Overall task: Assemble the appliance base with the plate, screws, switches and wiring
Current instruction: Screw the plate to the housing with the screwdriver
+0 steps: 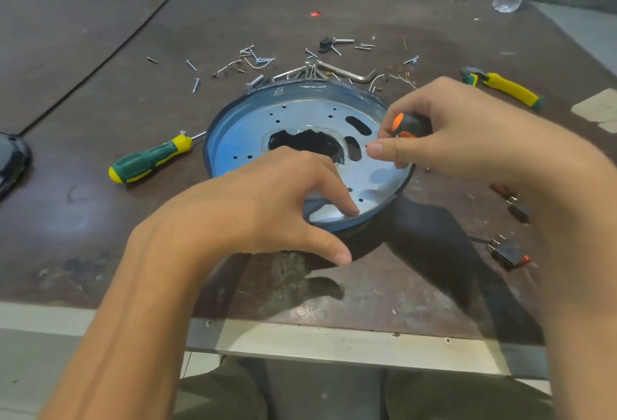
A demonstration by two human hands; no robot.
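Centrally on dark counter [100, 119] sits round blue appliance base [209, 152] with perforated silver metal plate [300, 115] inside; left hand [267, 205] clasps near rim; right hand [444, 132] grips black-orange screwdriver [409, 124] over plate's right side.

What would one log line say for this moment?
left hand: holds appliance base rim | right hand: grips orange-black screwdriver over metal plate | loose screws: beyond base
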